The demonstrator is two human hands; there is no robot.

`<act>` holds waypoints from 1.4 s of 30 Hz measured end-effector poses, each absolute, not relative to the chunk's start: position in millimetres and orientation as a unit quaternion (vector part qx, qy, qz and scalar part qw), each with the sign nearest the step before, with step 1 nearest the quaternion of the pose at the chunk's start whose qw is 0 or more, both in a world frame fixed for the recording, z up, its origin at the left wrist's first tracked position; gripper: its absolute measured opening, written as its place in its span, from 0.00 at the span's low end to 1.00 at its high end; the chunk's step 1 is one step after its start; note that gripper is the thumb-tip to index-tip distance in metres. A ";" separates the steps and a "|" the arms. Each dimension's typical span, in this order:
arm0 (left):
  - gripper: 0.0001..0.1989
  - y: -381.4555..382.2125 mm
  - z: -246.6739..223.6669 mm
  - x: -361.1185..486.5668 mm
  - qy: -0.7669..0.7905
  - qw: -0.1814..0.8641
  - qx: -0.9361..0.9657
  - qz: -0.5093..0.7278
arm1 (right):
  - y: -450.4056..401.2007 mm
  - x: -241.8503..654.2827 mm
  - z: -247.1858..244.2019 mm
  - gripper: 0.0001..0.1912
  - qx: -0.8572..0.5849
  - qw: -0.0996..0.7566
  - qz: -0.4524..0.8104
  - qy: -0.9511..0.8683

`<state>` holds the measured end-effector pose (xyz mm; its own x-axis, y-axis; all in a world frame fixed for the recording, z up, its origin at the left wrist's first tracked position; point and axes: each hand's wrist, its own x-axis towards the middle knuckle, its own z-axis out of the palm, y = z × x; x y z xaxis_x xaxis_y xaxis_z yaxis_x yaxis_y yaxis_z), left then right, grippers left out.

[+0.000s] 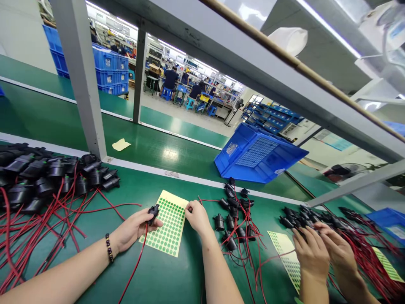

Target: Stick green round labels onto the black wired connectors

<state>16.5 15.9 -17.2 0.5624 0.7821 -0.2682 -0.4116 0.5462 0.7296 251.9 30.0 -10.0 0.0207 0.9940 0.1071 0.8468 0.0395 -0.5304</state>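
My left hand [139, 228], a dark beaded bracelet at its wrist, grips a small black plastic part [153, 213] with a red wire [136, 266] trailing down from it. Beneath these fingers lies a pale yellow sheet of round green stickers [167, 230], flat on the green bench. At the sheet's upper right edge, my right hand [196, 215] has thumb and forefinger pinched together; whatever is between them is too small or hidden to make out. Just right of it, several black wired parts [232, 211] lie in a loose group.
A large pile of black parts [41, 173] with red wires covers the left side. Another person's hands [319, 249] work at the right beside a second sticker sheet [286, 253]. A tilted blue crate [259, 154] and grey frame posts [82, 80] stand behind.
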 end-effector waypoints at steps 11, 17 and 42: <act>0.09 9.7 -9.9 20.4 0.282 0.775 0.421 0.378 | 14.2 234.8 33.6 0.06 -0.587 0.474 0.309 -0.580; 0.18 1.6 -6.9 20.2 0.291 0.714 0.508 0.384 | -3.4 188.9 47.6 0.06 -0.502 0.552 0.430 -0.508; 0.12 -5.5 -14.5 24.9 0.386 0.492 0.672 0.396 | -16.4 152.5 9.2 0.05 -0.497 0.530 0.385 -0.569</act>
